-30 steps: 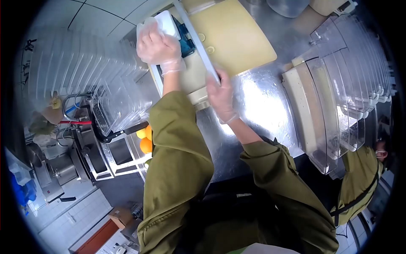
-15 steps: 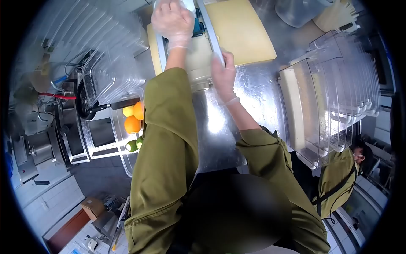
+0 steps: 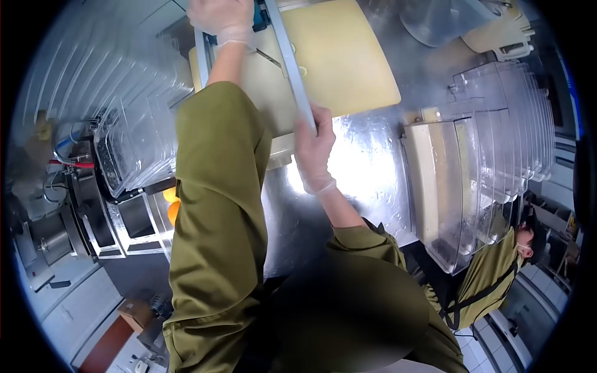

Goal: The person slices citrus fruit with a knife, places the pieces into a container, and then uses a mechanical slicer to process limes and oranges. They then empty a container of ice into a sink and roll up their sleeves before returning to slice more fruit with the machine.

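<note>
A mandoline slicer [image 3: 290, 59] with pale side rails lies over a cream cutting board [image 3: 351, 56]. My left hand [image 3: 224, 18], in a clear glove, is closed on top of the slicer at the frame's upper edge. What it holds is hidden under the palm. My right hand [image 3: 315, 149], gloved too, wraps round the near end of the right rail. A slanted blade [image 3: 268, 58] shows across the slicer bed. Small pale round slices [image 3: 303, 71] rest on the board beside the rail. A teal part [image 3: 260, 18] sits next to my left hand.
Clear plastic bins [image 3: 497, 137] stand nested on the right of the steel counter [image 3: 367, 168]. More clear containers [image 3: 137, 143] are stacked at left. Oranges [image 3: 173, 211] show partly behind my left sleeve. A co-worker [image 3: 491, 273] is at lower right.
The view has shifted, putting the slicer and board further left. The blade now shows beyond my left hand. My right hand still grips the rail end. The green fruit has gone behind my sleeve.
</note>
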Action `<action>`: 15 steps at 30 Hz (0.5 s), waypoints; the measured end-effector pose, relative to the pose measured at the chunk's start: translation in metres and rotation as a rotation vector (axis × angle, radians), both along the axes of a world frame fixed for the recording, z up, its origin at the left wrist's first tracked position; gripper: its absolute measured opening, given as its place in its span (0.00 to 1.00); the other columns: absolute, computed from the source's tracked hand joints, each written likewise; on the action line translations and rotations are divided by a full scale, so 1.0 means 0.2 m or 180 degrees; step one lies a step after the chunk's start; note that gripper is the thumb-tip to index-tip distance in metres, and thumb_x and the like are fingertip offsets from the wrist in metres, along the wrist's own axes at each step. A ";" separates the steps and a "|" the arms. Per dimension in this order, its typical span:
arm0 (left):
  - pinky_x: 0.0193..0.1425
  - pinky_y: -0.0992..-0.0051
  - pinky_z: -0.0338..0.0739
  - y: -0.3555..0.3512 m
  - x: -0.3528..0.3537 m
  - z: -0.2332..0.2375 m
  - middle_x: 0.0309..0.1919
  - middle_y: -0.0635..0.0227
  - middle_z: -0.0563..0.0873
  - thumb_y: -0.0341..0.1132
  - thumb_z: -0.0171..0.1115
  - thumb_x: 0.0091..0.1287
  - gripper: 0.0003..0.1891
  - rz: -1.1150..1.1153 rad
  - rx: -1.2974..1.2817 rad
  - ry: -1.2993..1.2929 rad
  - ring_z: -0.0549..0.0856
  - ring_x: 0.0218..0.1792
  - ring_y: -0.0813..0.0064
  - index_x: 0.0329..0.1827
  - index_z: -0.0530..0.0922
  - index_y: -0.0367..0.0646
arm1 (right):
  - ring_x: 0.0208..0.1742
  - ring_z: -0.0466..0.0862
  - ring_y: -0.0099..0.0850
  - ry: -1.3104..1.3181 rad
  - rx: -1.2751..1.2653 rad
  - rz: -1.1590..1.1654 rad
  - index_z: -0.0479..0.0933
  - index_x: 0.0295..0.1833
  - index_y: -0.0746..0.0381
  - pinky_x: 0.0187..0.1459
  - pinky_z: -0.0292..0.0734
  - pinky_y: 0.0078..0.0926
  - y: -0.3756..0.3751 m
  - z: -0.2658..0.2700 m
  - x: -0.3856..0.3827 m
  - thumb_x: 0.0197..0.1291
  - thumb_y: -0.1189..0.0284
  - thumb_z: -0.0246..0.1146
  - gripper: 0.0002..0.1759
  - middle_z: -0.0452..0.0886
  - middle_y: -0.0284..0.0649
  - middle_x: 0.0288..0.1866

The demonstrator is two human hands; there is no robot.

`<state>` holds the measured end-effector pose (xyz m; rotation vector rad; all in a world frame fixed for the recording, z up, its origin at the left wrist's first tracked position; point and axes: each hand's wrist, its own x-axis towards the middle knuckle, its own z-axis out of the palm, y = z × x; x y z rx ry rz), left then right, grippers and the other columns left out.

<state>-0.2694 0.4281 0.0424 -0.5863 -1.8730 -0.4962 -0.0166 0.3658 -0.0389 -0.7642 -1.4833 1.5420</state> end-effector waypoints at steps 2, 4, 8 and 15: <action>0.41 0.59 0.73 -0.01 -0.01 0.08 0.34 0.63 0.79 0.37 0.57 0.52 0.10 -0.0067 -0.0183 0.0027 0.78 0.38 0.59 0.36 0.78 0.46 | 0.47 0.78 0.30 -0.0056 -0.0116 0.0079 0.72 0.53 0.69 0.51 0.72 0.27 0.01 0.01 0.00 0.62 0.76 0.59 0.15 0.79 0.43 0.44; 0.42 0.59 0.74 -0.04 -0.07 0.16 0.34 0.62 0.80 0.39 0.57 0.54 0.10 -0.0399 -0.0439 -0.0270 0.80 0.38 0.58 0.35 0.79 0.46 | 0.48 0.78 0.30 -0.0068 -0.0194 0.0106 0.72 0.53 0.69 0.52 0.72 0.28 0.01 0.03 0.00 0.62 0.77 0.58 0.15 0.80 0.44 0.44; 0.44 0.61 0.77 -0.08 -0.13 0.15 0.38 0.62 0.83 0.41 0.55 0.55 0.14 -0.0709 -0.0766 -0.0944 0.82 0.40 0.57 0.41 0.81 0.47 | 0.43 0.76 0.23 -0.0147 -0.0013 0.0058 0.73 0.51 0.66 0.48 0.72 0.23 0.02 0.03 0.01 0.64 0.74 0.58 0.12 0.80 0.39 0.41; 0.47 0.62 0.77 -0.29 0.41 0.14 0.42 0.62 0.84 0.39 0.58 0.54 0.14 -0.0627 -0.0360 -0.0736 0.82 0.43 0.59 0.42 0.82 0.46 | 0.40 0.78 0.23 -0.0285 -0.0053 0.0109 0.73 0.50 0.65 0.43 0.74 0.23 0.02 0.06 0.02 0.63 0.71 0.60 0.13 0.81 0.40 0.40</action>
